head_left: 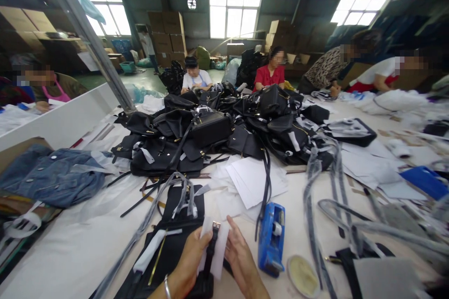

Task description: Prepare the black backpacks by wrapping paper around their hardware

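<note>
My left hand (pixel 185 259) pinches a black strap (pixel 210 254) with a small gold buckle, together with a white foam sheet (pixel 221 247) lying behind it. At the sheet's right edge is my right hand (pixel 242 257), its fingers stretched out and the palm turned toward the sheet. Whether its fingertips touch the sheet I cannot tell. Beneath my hands lies a black bag (pixel 172 201) with wrapped handles and a gold zip. A blue tape dispenser (pixel 271 238) stands just right of my right hand. Beside that is a round dish (pixel 302 274) of pale stuff.
A large heap of black bags (pixel 210 128) covers the table's middle. White paper sheets (pixel 257 180) lie before it. Wrapped straps (pixel 312 196) spread at right, a denim jacket (pixel 52 173) at left. A metal post (pixel 93 42) rises at left. Several people sit or stand around.
</note>
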`<state>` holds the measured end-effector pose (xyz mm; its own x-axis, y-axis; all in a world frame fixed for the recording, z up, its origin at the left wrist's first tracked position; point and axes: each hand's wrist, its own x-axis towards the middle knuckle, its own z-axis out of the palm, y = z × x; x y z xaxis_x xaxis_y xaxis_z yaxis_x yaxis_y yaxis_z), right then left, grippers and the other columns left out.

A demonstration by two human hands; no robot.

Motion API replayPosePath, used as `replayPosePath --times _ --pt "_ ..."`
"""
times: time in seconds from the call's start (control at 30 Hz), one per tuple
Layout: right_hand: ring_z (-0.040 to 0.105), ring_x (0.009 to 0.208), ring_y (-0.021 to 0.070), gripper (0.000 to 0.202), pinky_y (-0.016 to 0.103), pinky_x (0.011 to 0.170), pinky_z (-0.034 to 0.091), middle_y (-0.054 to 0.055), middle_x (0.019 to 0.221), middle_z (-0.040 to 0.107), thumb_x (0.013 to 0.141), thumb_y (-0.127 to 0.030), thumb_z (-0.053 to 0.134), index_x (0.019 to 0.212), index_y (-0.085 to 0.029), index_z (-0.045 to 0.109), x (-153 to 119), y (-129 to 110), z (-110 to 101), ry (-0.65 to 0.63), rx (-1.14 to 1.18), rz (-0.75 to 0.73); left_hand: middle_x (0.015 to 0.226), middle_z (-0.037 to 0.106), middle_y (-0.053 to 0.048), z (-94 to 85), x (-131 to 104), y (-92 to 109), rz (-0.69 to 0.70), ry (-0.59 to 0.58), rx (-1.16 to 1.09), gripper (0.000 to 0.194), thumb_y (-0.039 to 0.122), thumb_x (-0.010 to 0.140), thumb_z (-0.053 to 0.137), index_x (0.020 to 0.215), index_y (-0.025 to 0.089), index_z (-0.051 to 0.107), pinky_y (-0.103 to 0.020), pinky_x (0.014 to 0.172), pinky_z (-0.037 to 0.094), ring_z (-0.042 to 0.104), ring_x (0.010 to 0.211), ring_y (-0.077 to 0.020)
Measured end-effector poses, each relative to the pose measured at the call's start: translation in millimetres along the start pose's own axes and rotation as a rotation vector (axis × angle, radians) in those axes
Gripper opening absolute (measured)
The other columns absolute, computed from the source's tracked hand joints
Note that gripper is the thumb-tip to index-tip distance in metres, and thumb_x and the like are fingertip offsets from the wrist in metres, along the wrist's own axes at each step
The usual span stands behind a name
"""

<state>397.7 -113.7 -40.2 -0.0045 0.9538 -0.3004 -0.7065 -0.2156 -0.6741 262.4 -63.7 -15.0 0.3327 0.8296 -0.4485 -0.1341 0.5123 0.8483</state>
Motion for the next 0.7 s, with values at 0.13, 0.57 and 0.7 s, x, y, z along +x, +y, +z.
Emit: replayPosePath --times 0.13,0.57,0.7 --pt "0.061 0.104 0.0219 0.044 0.034 0.09 0.045 0.01 0.123 0.062 0.083 -0.04 0.065 0.122 -0.022 0.056 4 13 -1 0.015 -0.027 0.04 0.086 0.069 -0.009 -2.0 6 -9 0.089 0.077 0.214 0.042 0.052 0.076 0.064 0.09 0.013 0.065 -0.031 0.072 0.047 0.061 0.081 -0.0238" --pt "0.043 0.061 0.0119 0.032 0.023 0.058 0.036 -0.004 0.062 0.046 0.082 -0.047 0.058 0.07 -0.018 0.054 33 22 2 0.311 -0.696 -0.226 0.121 0.061 -0.01 7.0 -11 -19 0.233 0.061 0.438 0.036 0.044 0.088 0.048 0.114 0.02 0.052 -0.033 0.097 0.041 0.055 0.112 -0.025" --pt "0.044 0.061 0.0127 0.031 0.024 0.059 0.035 -0.005 0.06 0.044 0.082 -0.043 0.058 0.065 -0.02 0.047 32 25 6 0.447 -0.882 -0.272 0.101 0.064 -0.005 9.9 -12 -26 0.265 0.052 0.34 0.03 0.043 0.085 0.056 0.103 0.02 0.053 -0.03 0.088 0.046 0.059 0.099 -0.0224"
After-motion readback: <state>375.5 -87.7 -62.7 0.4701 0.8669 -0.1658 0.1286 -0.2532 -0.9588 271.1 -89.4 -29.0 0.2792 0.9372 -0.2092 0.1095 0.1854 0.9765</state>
